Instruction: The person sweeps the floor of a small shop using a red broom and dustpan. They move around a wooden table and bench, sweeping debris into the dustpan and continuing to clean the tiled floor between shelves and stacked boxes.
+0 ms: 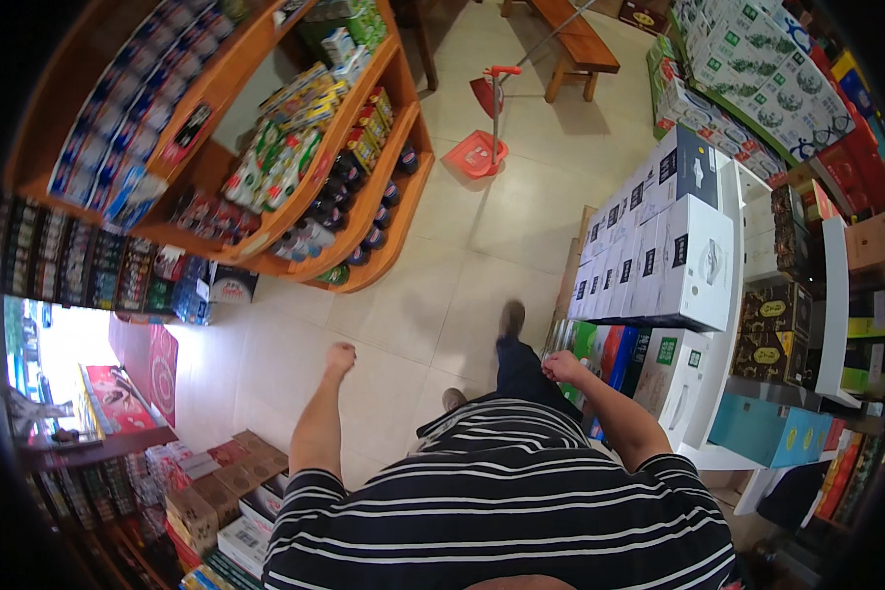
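Note:
My left hand [340,360] hangs out in front of me over the tiled floor, its fingers curled into a loose fist with nothing showing in it. On the other side, my right hand [562,368] is also closed, and no object shows in it. It is nearest to the stacked white cartons [649,258] and the colourful packages [605,356] below them; in this view it overlaps their edge, and I cannot tell if it touches. One of my legs [526,374] is stretched forward, its dark shoe on the floor.
A curved wooden shelf [403,202] with bottles and packets stands at the front left. Ahead lie a red dustpan [477,154] and a wooden bench [578,41]. White shelving [836,305] with gift boxes lines the right. Brown cartons [211,497] are stacked at the lower left.

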The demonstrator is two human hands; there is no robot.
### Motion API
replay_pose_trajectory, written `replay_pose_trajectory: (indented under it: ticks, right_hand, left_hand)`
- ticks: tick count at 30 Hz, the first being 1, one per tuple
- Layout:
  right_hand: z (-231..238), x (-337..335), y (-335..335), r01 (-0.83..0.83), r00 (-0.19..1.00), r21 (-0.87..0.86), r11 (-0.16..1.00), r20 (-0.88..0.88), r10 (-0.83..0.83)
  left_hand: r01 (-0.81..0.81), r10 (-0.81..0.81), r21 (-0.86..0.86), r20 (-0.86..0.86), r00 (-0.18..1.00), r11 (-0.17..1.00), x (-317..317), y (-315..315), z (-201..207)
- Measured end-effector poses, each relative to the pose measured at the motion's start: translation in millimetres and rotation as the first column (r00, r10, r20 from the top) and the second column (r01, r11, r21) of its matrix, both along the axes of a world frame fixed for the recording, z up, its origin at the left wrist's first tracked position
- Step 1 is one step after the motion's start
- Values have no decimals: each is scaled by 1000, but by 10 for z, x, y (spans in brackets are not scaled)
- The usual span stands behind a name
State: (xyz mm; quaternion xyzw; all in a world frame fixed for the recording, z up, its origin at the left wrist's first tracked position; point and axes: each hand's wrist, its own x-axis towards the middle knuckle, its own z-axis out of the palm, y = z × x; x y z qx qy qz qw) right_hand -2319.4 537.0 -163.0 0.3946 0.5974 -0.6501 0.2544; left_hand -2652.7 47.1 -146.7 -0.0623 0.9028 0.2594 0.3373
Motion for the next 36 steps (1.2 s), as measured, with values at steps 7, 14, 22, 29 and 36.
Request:
replay_pose_trajectory:
  ticks: [7,14,22,29,36]
  right_hand:
    - [-275,-1006,1289,55,998,90,994,3,-55]
    - [207,-2751,3029,256,964,-62,965,-55,-260]
    - [484,-4311,4904,164,984,9,986,68,-164]
    - [896,-5765,6968,-225,970,523,822,42,239]
    - [1509,-8027,9405,-233,763,973,-5,186,619]
  left_hand:
    - [-215,157,231,246,957,949,-920,2119,215]
    - [-218,114,337,304,946,916,-1378,4160,386]
    - [-416,238,531,372,897,738,-3448,6547,644]
    - [-718,435,412,592,679,561,-4588,7985,978]
    - [-919,735,292,556,388,264,-4868,8484,212]
